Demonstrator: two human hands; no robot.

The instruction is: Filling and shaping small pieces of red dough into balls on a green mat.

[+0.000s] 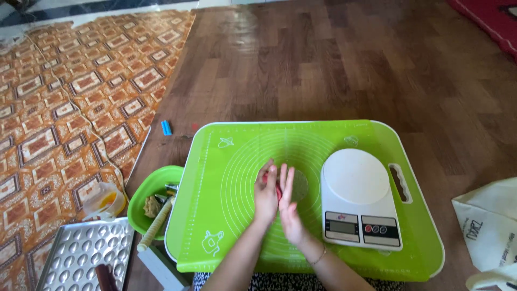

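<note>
My left hand [265,196] and my right hand [289,207] are pressed palm to palm over a green silicone baking mat [226,178] printed with white circles. A small red lump [277,188] shows between the two palms; most of it is hidden by my fingers. The mat lies on a white low table or tray [171,237]. A white kitchen scale [360,196] with a round platform stands on the mat just right of my right hand.
A green bowl [141,202] with tools and a rolling pin [155,225] sits left of the mat. A dimpled metal baking tray [81,258] and a small plastic cup [105,199] lie at lower left on the patterned carpet. A white cloth bag [487,226] is at right.
</note>
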